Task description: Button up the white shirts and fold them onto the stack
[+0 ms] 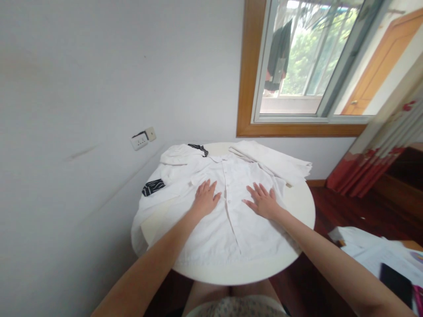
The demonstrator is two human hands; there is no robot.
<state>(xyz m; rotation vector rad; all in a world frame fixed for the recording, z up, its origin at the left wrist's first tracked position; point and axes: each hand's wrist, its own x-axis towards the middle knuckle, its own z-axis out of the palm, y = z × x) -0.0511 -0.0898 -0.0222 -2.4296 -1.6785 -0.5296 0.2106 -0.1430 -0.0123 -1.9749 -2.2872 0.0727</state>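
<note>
A white short-sleeved shirt (228, 220) lies spread front-up on a round white table (299, 207), collar toward the wall. Its sleeves have black striped cuffs (153, 187). My left hand (205, 197) lies flat on the shirt's chest left of the button line, fingers stretched out. My right hand (262, 200) lies flat on the chest to the right of the buttons, fingers spread. Neither hand holds anything. The left sleeve hangs over the table's left edge.
The table stands against a grey wall with a socket (142, 139). A wood-framed window (297, 66) is behind on the right, with a red and white curtain (373, 158). Papers and a dark phone (396, 277) lie at lower right on the wooden floor side.
</note>
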